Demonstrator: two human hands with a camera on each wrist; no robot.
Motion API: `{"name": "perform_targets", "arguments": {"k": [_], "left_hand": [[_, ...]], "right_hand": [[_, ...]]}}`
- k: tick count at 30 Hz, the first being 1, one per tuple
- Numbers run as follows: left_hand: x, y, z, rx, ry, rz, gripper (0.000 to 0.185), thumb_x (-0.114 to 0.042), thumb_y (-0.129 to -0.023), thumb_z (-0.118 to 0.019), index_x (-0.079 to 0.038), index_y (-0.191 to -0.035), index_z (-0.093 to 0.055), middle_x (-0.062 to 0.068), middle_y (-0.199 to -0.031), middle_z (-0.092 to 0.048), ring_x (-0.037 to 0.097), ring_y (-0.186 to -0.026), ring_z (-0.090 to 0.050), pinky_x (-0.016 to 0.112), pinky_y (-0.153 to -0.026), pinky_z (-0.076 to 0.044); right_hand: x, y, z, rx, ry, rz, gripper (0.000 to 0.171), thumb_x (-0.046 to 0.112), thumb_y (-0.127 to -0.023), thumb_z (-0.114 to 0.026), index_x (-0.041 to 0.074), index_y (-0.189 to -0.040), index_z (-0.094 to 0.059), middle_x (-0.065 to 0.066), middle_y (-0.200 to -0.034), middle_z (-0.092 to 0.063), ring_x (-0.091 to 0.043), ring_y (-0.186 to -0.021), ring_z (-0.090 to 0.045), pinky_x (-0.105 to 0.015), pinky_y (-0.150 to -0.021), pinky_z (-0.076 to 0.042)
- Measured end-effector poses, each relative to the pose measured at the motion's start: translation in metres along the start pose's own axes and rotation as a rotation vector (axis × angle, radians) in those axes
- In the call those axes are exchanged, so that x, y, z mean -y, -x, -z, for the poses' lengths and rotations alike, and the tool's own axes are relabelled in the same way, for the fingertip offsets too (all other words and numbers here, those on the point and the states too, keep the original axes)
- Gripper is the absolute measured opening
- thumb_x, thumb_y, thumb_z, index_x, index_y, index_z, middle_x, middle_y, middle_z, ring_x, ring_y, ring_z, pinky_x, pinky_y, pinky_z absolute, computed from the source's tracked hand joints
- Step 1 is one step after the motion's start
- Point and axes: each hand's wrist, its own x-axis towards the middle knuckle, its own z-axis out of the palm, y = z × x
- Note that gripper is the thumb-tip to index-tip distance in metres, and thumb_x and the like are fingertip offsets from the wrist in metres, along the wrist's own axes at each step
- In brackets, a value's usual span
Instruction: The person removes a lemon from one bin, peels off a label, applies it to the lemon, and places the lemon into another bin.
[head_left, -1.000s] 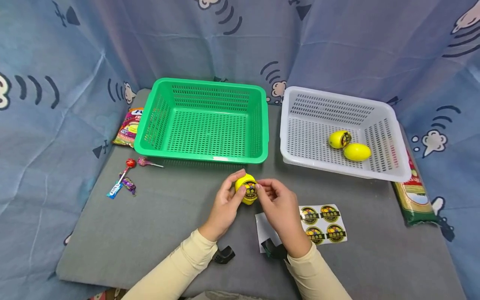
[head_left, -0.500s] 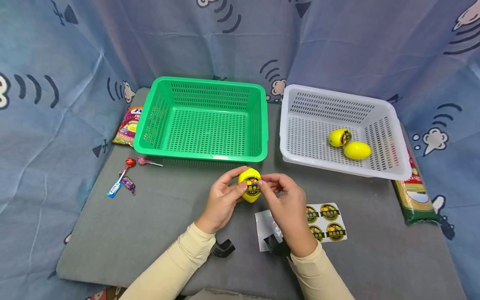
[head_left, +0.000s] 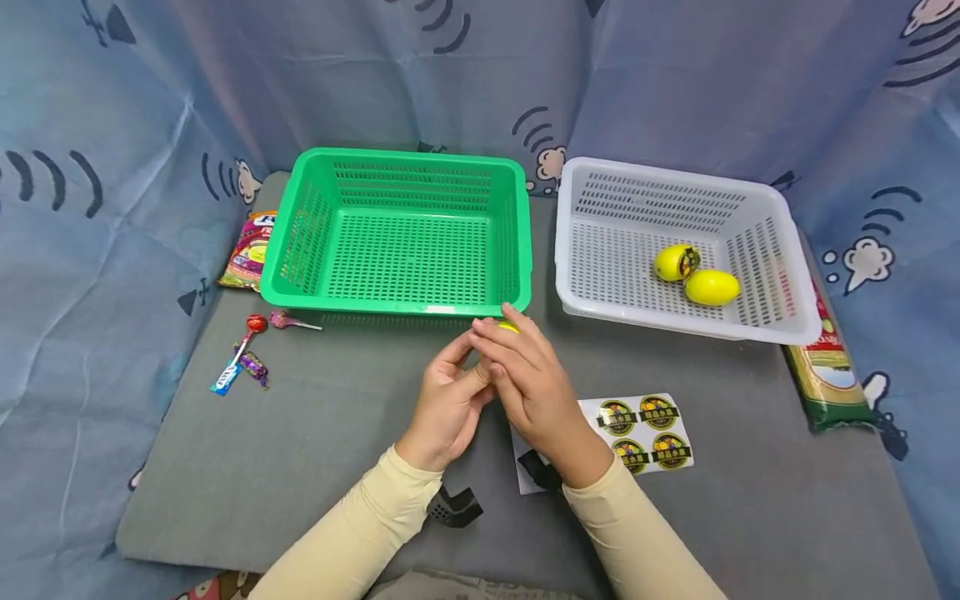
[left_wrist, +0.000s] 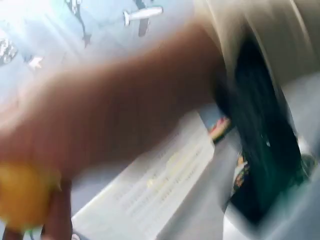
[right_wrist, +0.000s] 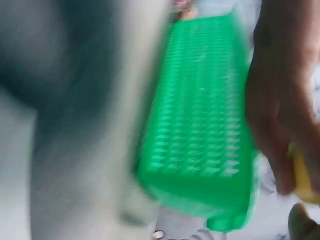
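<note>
Two baskets are being seen on the grey mat (head_left: 315, 433): one green basket (head_left: 401, 233) on the left and one white basket (head_left: 678, 250) on the right, standing just beside each other. Two yellow lemons (head_left: 693, 275) are lying in the white basket, touching one another; a dark round label is showing on one of them. A third lemon (head_left: 508, 327) is being held between the two hands just in front of the green basket's near rim, above the mat. It is almost wholly being covered in the head view, so only a small yellow sliver is being seen; in the blurred wrist views its smooth yellow skin is being glimpsed.

The left hand (head_left: 450, 400) is being curled round the held lemon from the left, thumb and fingers closed on it. The right hand (head_left: 536, 392) is being laid over the lemon from the right, its fingers bent across the fruit's top.

One sticker sheet (head_left: 637, 433) is lying near the right wrist, and four round dark-and-yellow stickers are being counted on it. Two lollipops (head_left: 273, 322) and two small wrapped sweets (head_left: 240, 371) are lying at the mat's left. One snack packet (head_left: 247, 254) is lying left of the green basket, and one long packet (head_left: 825, 375) is lying right of the white one.
</note>
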Motion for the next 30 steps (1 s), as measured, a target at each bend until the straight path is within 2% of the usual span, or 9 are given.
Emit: {"name": "perform_targets", "arguments": {"k": [5, 9, 11, 13, 17, 20, 24, 28, 30], "left_hand": [[0.003, 0.001, 0.005, 0.007, 0.064, 0.012, 0.042, -0.007, -0.095, -0.077, -0.011, -0.134, -0.063, 0.008, -0.133, -0.056, 0.015, -0.097, -0.069, 0.027, -0.081, -0.058], [0.0, 0.003, 0.008, 0.082, 0.015, 0.022, 0.08, -0.024, -0.084, -0.087, -0.004, -0.15, -0.048, 0.01, -0.141, -0.056, 0.017, -0.102, -0.069, 0.027, -0.08, -0.058], [-0.001, 0.002, 0.01, 0.125, -0.025, 0.019, 0.095, -0.03, -0.081, -0.089, -0.001, -0.156, -0.038, 0.012, -0.146, -0.055, 0.018, -0.107, -0.07, 0.028, -0.082, -0.058], [-0.002, 0.002, 0.011, 0.153, -0.053, 0.021, 0.101, -0.032, -0.082, -0.088, 0.001, -0.159, -0.032, 0.013, -0.147, -0.055, 0.018, -0.111, -0.069, 0.029, -0.084, -0.058], [0.002, 0.004, 0.013, 0.178, -0.038, 0.057, 0.091, -0.033, -0.085, -0.085, -0.003, -0.157, -0.039, 0.008, -0.143, -0.058, 0.015, -0.108, -0.069, 0.029, -0.084, -0.059], [0.008, 0.01, 0.018, 0.18, -0.009, 0.083, 0.086, -0.033, -0.086, -0.085, -0.006, -0.155, -0.042, 0.004, -0.136, -0.062, 0.013, -0.103, -0.068, 0.027, -0.081, -0.058], [0.015, 0.018, 0.028, 0.154, -0.004, 0.113, 0.082, -0.027, -0.094, -0.082, -0.004, -0.158, -0.037, 0.005, -0.135, -0.063, 0.015, -0.108, -0.067, 0.027, -0.084, -0.057], [0.015, 0.022, 0.034, 0.122, -0.013, 0.136, 0.065, -0.017, -0.107, -0.066, -0.005, -0.161, -0.032, 0.01, -0.141, -0.057, 0.021, -0.115, -0.065, 0.032, -0.091, -0.057], [0.012, 0.02, 0.034, 0.11, -0.034, 0.119, 0.059, -0.015, -0.11, -0.059, -0.006, -0.162, -0.031, 0.012, -0.144, -0.053, 0.023, -0.115, -0.064, 0.035, -0.092, -0.057]], "right_hand": [[-0.014, 0.006, -0.008, 0.116, -0.005, -0.114, 0.056, 0.046, -0.114, -0.04, 0.003, -0.142, -0.063, -0.013, -0.15, -0.06, -0.037, -0.149, -0.042, -0.071, -0.119, -0.023], [-0.019, 0.014, 0.0, 0.167, -0.007, -0.268, 0.086, 0.074, -0.102, -0.043, 0.006, -0.155, -0.045, -0.009, -0.16, -0.049, -0.033, -0.152, -0.037, -0.072, -0.12, -0.018], [-0.016, 0.017, 0.006, 0.137, 0.007, -0.256, 0.097, 0.08, -0.099, -0.042, 0.004, -0.159, -0.038, -0.01, -0.162, -0.046, -0.035, -0.152, -0.035, -0.071, -0.12, -0.017], [-0.011, 0.017, 0.011, 0.068, 0.013, -0.178, 0.089, 0.073, -0.103, -0.041, 0.001, -0.154, -0.045, -0.014, -0.158, -0.048, -0.04, -0.149, -0.039, -0.071, -0.119, -0.019], [-0.003, 0.014, 0.008, -0.035, -0.014, -0.012, 0.052, 0.042, -0.115, -0.041, 0.001, -0.126, -0.071, -0.016, -0.138, -0.064, -0.04, -0.137, -0.052, -0.067, -0.117, -0.028], [-0.005, 0.019, -0.003, -0.02, -0.025, 0.011, 0.045, 0.036, -0.116, -0.042, 0.006, -0.112, -0.076, -0.014, -0.129, -0.069, -0.038, -0.131, -0.057, -0.068, -0.115, -0.032], [-0.008, 0.033, -0.009, 0.063, 0.018, -0.088, 0.056, 0.054, -0.11, -0.048, 0.005, -0.129, -0.069, -0.016, -0.139, -0.064, -0.041, -0.134, -0.054, -0.075, -0.113, -0.029], [-0.006, 0.044, 0.001, 0.212, 0.194, -0.197, 0.098, 0.08, -0.097, -0.046, 0.002, -0.158, -0.043, -0.019, -0.157, -0.048, -0.046, -0.141, -0.043, -0.079, -0.113, -0.021], [-0.012, 0.044, 0.017, 0.182, 0.284, -0.213, 0.097, 0.08, -0.097, -0.047, 0.005, -0.159, -0.042, -0.019, -0.159, -0.045, -0.047, -0.141, -0.041, -0.078, -0.113, -0.02]]}}
